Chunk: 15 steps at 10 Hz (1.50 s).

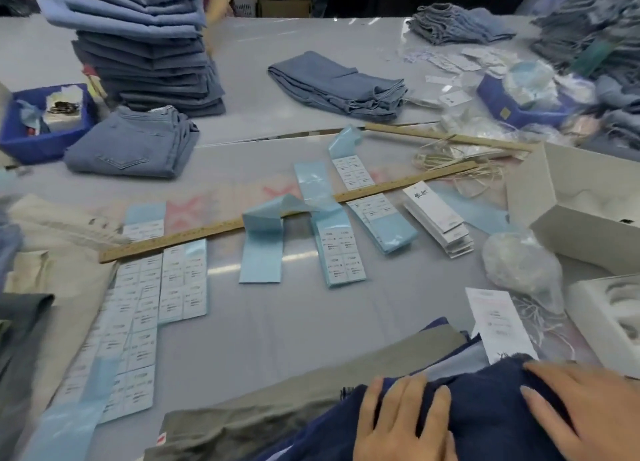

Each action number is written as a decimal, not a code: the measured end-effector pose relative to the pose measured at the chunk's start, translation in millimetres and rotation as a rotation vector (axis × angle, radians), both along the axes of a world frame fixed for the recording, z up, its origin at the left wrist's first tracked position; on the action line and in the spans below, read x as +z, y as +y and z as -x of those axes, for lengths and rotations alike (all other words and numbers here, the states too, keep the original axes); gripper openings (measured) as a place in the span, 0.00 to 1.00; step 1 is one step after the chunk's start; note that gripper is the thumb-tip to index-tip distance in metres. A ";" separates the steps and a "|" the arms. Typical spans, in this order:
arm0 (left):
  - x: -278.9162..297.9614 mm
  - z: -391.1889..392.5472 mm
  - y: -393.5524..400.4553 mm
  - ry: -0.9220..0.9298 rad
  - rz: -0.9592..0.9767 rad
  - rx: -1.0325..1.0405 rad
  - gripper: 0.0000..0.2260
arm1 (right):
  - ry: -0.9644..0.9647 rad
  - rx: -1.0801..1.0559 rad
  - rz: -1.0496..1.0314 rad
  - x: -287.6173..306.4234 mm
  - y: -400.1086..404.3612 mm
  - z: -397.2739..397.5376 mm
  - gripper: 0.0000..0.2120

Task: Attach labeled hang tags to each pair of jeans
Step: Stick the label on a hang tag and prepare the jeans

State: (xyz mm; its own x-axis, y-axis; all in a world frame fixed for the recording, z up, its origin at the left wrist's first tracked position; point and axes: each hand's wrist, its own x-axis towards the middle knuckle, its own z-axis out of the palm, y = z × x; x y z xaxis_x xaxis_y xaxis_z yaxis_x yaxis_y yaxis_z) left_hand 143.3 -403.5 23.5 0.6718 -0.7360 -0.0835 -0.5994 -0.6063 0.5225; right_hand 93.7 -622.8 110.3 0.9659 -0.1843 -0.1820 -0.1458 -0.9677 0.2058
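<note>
1. Left hand (403,422) and right hand (588,405) press flat, fingers straight, on dark navy jeans (485,412) at the bench's (311,322) near edge.
2. A white hang tag (497,325) lies just beyond the jeans.
3. Blue label sheets (341,252) lie under a wooden ruler (207,230).
</note>
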 end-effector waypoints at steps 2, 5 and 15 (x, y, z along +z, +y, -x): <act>17.0 -9.5 -7.6 -0.029 0.078 0.077 0.16 | -0.190 -0.101 -0.360 30.2 6.5 -142.8 0.12; -25.4 -162.8 -68.7 -0.125 0.084 0.297 0.13 | -0.234 -0.407 -0.786 -120.3 -36.7 -316.4 0.15; -132.9 -233.8 -6.8 -0.210 0.196 0.658 0.16 | -0.263 0.095 -0.932 -204.0 3.5 -314.7 0.11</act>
